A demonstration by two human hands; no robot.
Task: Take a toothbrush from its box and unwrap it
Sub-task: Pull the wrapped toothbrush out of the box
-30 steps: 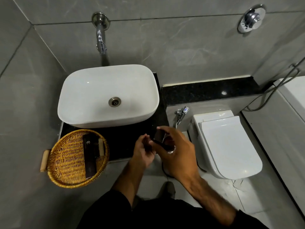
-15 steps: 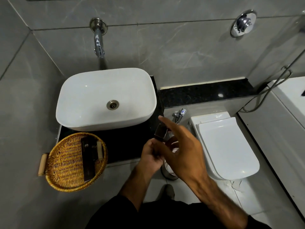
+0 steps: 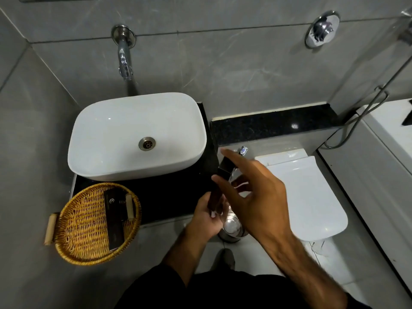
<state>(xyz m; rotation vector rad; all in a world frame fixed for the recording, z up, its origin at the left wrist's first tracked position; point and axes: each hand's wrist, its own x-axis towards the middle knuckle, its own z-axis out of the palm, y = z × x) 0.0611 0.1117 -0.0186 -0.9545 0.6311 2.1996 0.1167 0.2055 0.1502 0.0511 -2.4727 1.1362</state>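
Note:
A slim dark toothbrush box (image 3: 224, 168) is held tilted above the counter's right edge. My left hand (image 3: 206, 219) grips its lower end from below. My right hand (image 3: 258, 192) reaches over its upper end, with the thumb across the box's front and the forefinger stretched along its top. The other fingers are spread apart. I see no toothbrush outside the box. The middle of the box is hidden by my thumb.
A wicker basket (image 3: 73, 221) at the counter's front left holds another dark box (image 3: 113, 219) and a small pale item. A white basin (image 3: 111, 134) sits behind it under a wall tap (image 3: 124, 61). A closed toilet (image 3: 312, 197) stands right, with a steel bin (image 3: 233, 227) below my hands.
Both hands have lifted the box slightly up and to the right. My right forefinger has stretched out over the box's top and the other fingers have spread.

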